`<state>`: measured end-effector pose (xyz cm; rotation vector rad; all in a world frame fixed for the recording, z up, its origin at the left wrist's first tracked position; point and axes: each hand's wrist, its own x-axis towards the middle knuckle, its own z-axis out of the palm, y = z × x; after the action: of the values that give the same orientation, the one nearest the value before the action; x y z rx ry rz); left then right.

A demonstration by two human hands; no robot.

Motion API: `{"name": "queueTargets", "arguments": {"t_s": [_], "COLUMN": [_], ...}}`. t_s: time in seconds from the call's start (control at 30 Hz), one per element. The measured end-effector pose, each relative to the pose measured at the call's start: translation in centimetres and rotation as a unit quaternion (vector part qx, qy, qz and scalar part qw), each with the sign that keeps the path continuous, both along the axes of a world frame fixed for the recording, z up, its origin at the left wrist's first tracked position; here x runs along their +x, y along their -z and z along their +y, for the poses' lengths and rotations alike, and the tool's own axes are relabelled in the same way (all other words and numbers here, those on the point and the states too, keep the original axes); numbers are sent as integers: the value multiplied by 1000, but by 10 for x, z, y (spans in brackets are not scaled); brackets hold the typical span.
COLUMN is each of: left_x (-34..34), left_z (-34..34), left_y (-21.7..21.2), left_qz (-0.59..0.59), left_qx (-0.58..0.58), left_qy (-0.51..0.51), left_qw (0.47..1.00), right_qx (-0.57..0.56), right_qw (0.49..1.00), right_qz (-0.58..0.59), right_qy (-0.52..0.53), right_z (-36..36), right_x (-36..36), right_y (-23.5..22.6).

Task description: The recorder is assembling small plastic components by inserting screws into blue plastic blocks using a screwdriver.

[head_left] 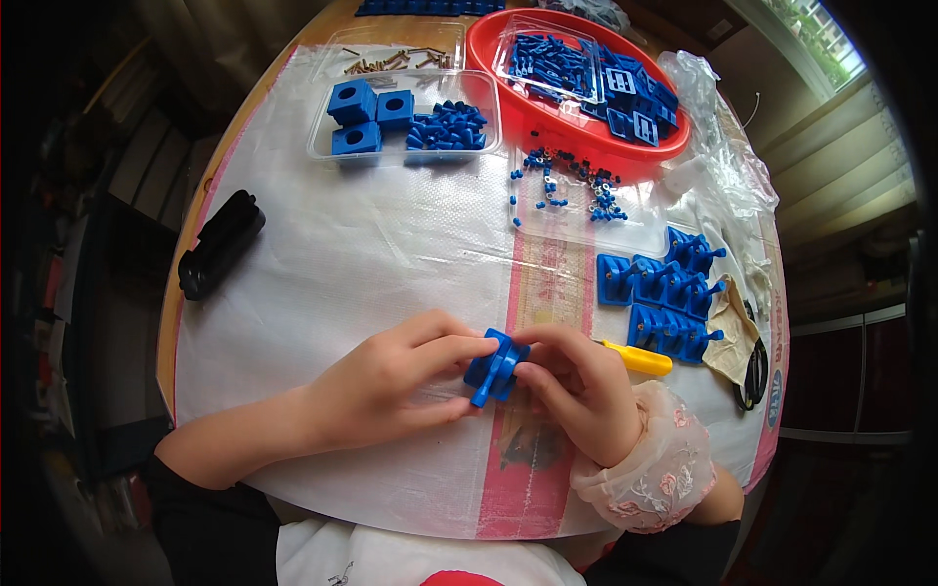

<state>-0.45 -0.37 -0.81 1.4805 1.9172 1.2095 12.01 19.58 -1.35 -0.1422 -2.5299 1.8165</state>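
Near the middle of the table's front half, both hands grip one small blue plastic assembly (pixel 495 365). It has a square base, and a peg-like lever sticks out toward me. My left hand (pixel 399 373) pinches its left side between thumb and fingers. From the right, my right hand (pixel 586 389) closes its thumb and forefinger on the other edge. The fingers cover parts of it, so whether a smaller piece sits under my right fingertips is hidden. Behind my right hand lies a yellow-handled tool (pixel 640 359), partly covered by the hand.
Several similar blue assemblies (pixel 669 288) stand in rows at right, by black-handled scissors (pixel 754 376). A clear tray (pixel 405 161) holds blue blocks and pegs; a red basin (pixel 484 49) holds blue parts. Screws (pixel 396 62), tiny caps (pixel 606 200) and a black case (pixel 223 244) lie around.
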Motion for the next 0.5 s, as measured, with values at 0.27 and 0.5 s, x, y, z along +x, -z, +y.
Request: {"name": "queueTargets", "arguments": {"t_s": [0.27, 0.5], "left_x": [3, 1], "left_z": [0, -1], "left_y": [3, -3], "left_qz": [68, 7], "left_qx": [10, -18], "left_qy": [-4, -27], "left_qw": [998, 999], "right_qx": [208, 328], "right_qw": [966, 924], "right_qz": [146, 170], "right_qy": [-54, -100], "right_z": [0, 3], "right_x": [-2, 1], "right_y": [-1, 2]}}
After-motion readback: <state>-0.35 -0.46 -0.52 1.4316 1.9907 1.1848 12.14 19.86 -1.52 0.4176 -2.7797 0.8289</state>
